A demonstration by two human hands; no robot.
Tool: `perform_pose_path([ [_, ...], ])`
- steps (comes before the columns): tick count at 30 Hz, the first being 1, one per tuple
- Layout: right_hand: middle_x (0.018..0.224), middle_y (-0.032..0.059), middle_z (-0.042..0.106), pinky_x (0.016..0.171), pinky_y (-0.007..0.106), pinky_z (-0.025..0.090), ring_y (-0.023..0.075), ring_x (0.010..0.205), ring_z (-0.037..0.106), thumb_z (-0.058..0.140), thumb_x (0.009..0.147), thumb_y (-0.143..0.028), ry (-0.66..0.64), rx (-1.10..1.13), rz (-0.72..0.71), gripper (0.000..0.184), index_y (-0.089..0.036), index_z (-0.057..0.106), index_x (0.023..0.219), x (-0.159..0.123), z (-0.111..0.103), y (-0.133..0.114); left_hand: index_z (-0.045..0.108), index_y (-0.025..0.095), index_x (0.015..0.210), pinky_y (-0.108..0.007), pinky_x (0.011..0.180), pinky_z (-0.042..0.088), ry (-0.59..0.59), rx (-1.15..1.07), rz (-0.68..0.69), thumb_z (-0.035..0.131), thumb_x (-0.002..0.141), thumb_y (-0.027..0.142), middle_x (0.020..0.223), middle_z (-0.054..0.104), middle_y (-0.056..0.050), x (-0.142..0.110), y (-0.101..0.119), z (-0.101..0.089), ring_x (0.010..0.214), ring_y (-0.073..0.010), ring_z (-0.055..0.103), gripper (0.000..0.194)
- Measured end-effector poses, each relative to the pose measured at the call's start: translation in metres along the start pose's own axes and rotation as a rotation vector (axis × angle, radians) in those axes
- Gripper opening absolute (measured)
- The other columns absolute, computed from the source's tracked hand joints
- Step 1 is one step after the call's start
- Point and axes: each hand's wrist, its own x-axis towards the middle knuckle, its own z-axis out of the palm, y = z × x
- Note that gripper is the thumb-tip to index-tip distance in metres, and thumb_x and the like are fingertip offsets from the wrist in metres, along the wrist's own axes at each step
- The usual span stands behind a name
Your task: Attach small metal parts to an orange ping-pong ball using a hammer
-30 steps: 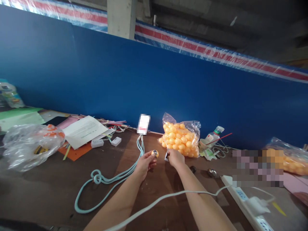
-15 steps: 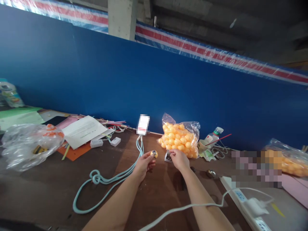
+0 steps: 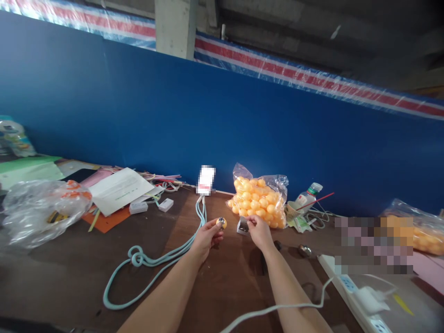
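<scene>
Visibly round ball point(image 3: 224, 224), silvery part point(image 3: 220, 221) cameraward

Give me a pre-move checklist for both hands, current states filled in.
1. Left hand secure on orange ball: ok, pinched between thumb and fingers.
2. Right hand holding small white-and-dark item: ok, gripped at the fingertips.
3. That item's contents identified: cannot tell, too small.
4. Hands apart: ok, bare tabletop shows between them.
5. White cable out of the right forearm's line: not ok, it crosses the forearm in this view.
6. Right hand off the bag of orange balls: cannot tell, they overlap in view.
</scene>
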Motion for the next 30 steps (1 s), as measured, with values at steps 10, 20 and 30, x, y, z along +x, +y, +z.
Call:
perform_pose_path([
  [10, 0.079, 0.0047, 0.068, 0.057, 0.029, 0.05, 0.0152, 0.05, 0.062, 0.052, 0.076, -0.035, 0.06, 0.106, 0.025, 0.02, -0.019, 0.063, 0.084, -0.007, -0.011, -0.018, 0.065, 0.013, 0.095, -0.018, 0.059, 0.052, -0.073, -0.116, -0.007, 0.069, 0.073, 0.02, 0.077, 0.066, -0.005, 0.0, 0.001, -0.002, 0.06, -0.0079, 0.061, 0.024],
  [20, 0.074, 0.0058, 0.069, 0.052, 0.027, 0.054, 0.0206, 0.068, 0.067, 0.067, 0.065, -0.047, -0.078, 0.692, 0.093, 0.038, -0.014, 0.065, 0.084, -0.032, 0.017, -0.062, 0.064, 0.01, 0.092, -0.017, 0.066, 0.053, -0.134, -0.265, -0.006, 0.062, 0.077, 0.013, 0.085, 0.068, -0.008, -0.001, 0.006, -0.002, 0.068, -0.0095, 0.064, 0.016],
  [30, 0.074, 0.0027, 0.068, 0.056, 0.025, 0.052, 0.0152, 0.065, 0.063, 0.068, 0.07, -0.037, -0.216, 0.948, 0.152, 0.025, -0.016, 0.064, 0.083, -0.054, 0.037, -0.064, 0.06, 0.01, 0.101, -0.02, 0.069, 0.054, -0.155, -0.19, -0.01, 0.064, 0.077, 0.017, 0.087, 0.069, -0.011, 0.005, -0.002, -0.01, 0.072, -0.0135, 0.067, 0.026],
])
